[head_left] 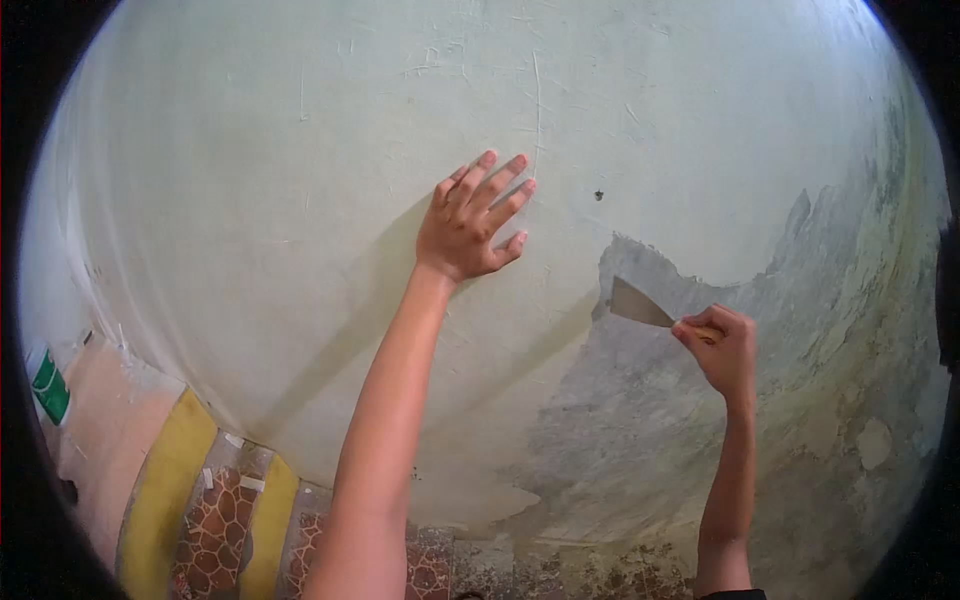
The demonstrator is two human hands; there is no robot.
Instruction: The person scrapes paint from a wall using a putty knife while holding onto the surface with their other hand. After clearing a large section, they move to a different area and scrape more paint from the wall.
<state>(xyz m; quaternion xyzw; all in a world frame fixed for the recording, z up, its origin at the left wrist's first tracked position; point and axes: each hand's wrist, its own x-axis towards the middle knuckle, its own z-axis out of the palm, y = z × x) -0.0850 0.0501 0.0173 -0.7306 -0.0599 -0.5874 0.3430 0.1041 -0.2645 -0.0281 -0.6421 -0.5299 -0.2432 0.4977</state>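
My left hand [468,222] lies against the pale green wall [330,180] with its fingers spread. To the right and lower, my right hand [722,345] is closed around the wooden handle of a putty knife [642,304]. The flat metal blade points up and left, its broad edge at the left border of a bare grey patch [640,400] where the paint is gone. Above that patch, the ragged paint edge curves toward the right.
A small dark hole [599,195] sits in the wall between my hands. At the lower left are yellow strips [165,480], brown patterned tiles [215,520] and a green and white bucket [48,388]. Dirty floor tiles [570,572] run along the wall's foot.
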